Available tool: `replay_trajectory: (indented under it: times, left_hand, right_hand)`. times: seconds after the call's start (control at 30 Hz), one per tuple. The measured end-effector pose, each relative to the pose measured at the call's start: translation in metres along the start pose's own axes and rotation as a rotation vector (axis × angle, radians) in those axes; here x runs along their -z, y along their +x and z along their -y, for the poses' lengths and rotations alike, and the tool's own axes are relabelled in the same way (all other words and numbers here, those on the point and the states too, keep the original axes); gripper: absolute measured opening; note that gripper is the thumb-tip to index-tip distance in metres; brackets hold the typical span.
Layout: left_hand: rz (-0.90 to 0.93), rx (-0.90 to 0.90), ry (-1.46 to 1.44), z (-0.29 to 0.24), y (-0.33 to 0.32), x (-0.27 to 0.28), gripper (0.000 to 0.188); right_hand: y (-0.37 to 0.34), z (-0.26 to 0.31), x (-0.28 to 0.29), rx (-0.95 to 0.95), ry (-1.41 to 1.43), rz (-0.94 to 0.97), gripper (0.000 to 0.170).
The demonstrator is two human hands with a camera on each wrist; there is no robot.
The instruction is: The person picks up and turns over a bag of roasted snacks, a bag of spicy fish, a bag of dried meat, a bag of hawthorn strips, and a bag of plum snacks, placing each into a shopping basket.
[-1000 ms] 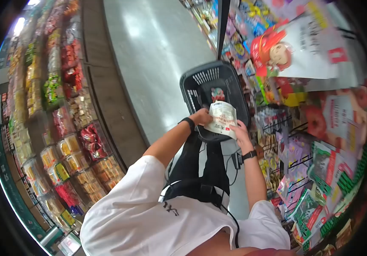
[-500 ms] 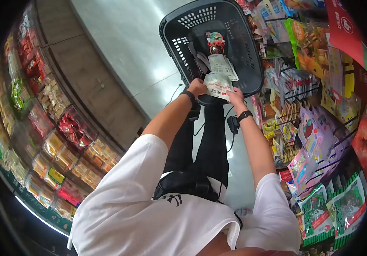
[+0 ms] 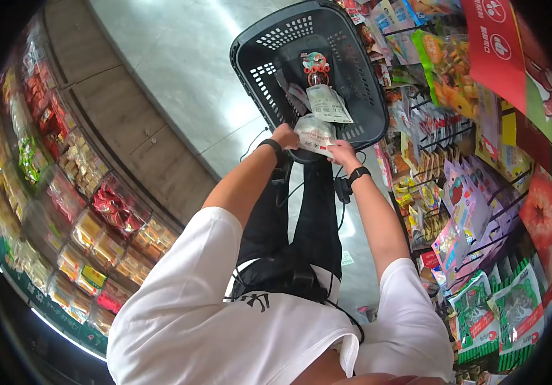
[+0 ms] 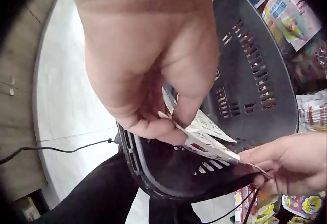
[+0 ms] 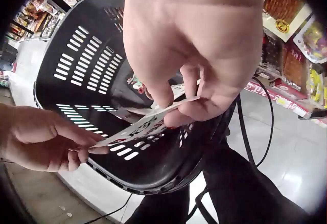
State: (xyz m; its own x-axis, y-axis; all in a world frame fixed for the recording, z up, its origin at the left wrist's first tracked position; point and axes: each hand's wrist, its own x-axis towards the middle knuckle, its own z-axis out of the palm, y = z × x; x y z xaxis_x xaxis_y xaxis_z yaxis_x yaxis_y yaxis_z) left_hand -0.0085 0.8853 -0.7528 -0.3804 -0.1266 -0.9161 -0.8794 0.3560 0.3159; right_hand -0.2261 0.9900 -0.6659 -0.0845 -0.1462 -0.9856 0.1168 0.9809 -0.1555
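A white snack packet with red print is stretched between both hands over the near end of a black shopping basket. My left hand pinches the packet's left edge between thumb and fingers. On the opposite edge, my right hand pinches a corner. Seen in the right wrist view, the packet is tilted, its printed face toward the basket's near wall. Inside the basket lies another pale packet, just beyond the held one. Farther in is a red item with a colourful top.
Hanging snack bags crowd black rack hooks close on the right. Bins of wrapped sweets line the left, above a wooden base. Grey floor runs between them. A black cable hangs beside the legs.
The head view has shifted, so the basket appears larger and more of its contents show. Both hands keep hold of the packet, which is now lower and nearer the basket's close rim.
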Motion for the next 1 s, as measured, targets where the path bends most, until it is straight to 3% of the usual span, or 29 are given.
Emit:
replay_trajectory:
  times: [0.03, 0.13, 0.23, 0.33, 0.47, 0.5, 0.57, 0.63, 0.67, 0.7, 0.8, 0.9, 0.97, 1.0]
  left_hand:
    - [0.019, -0.211, 0.285, 0.003, 0.004, 0.001, 0.039]
    - [0.07, -0.292, 0.539, 0.003, 0.01, 0.0, 0.031]
    - [0.056, 0.03, -0.155, 0.019, 0.03, -0.028, 0.031]
    - [0.019, 0.096, -0.451, 0.02, 0.01, -0.023, 0.025]
    - [-0.152, 0.18, -0.603, 0.019, -0.014, -0.003, 0.031]
    - [-0.139, 0.333, -0.635, 0.0, -0.035, 0.031, 0.033]
    - [-0.209, 0.214, -0.41, -0.006, -0.067, 0.059, 0.037]
    - [-0.287, 0.196, -0.414, 0.002, -0.085, 0.069, 0.036]
    - [-0.304, 0.256, -0.534, 0.009, -0.091, 0.066, 0.034]
    - [-0.324, 0.313, -0.653, 0.009, -0.102, 0.071, 0.032]
    - [-0.199, 0.373, -0.775, 0.051, -0.094, 0.04, 0.027]
    - [0.022, 0.565, -0.776, 0.049, -0.129, 0.016, 0.028]
    - [0.337, 0.616, -0.665, 0.092, -0.132, -0.036, 0.039]
    - [0.406, 0.628, -0.637, 0.074, -0.148, -0.043, 0.048]
  right_hand:
    - [0.014, -0.01, -0.001, 0.009, -0.059, -0.029, 0.034]
    - [0.068, -0.047, -0.004, 0.046, -0.29, -0.06, 0.046]
    - [0.061, -0.043, -0.013, 0.042, -0.451, -0.152, 0.053]
    - [0.034, -0.032, -0.013, 0.038, -0.583, -0.178, 0.062]
    - [0.024, -0.034, -0.007, 0.11, -0.56, -0.223, 0.062]
    - [0.022, -0.033, -0.003, 0.121, -0.549, -0.206, 0.064]
    - [0.005, -0.027, 0.005, 0.145, -0.545, -0.284, 0.058]
    - [0.006, -0.039, 0.018, 0.23, -0.469, -0.306, 0.049]
    - [0.007, -0.049, 0.025, 0.309, -0.515, -0.319, 0.044]
    - [0.002, -0.058, 0.032, 0.271, -0.468, -0.275, 0.043]
    - [-0.015, -0.088, 0.05, 0.131, -0.321, -0.151, 0.04]
    - [-0.025, -0.149, 0.054, -0.057, -0.165, -0.012, 0.037]
    - [-0.041, -0.183, 0.051, -0.21, -0.073, 0.005, 0.04]
    - [-0.052, -0.197, 0.048, -0.288, -0.026, 0.014, 0.042]
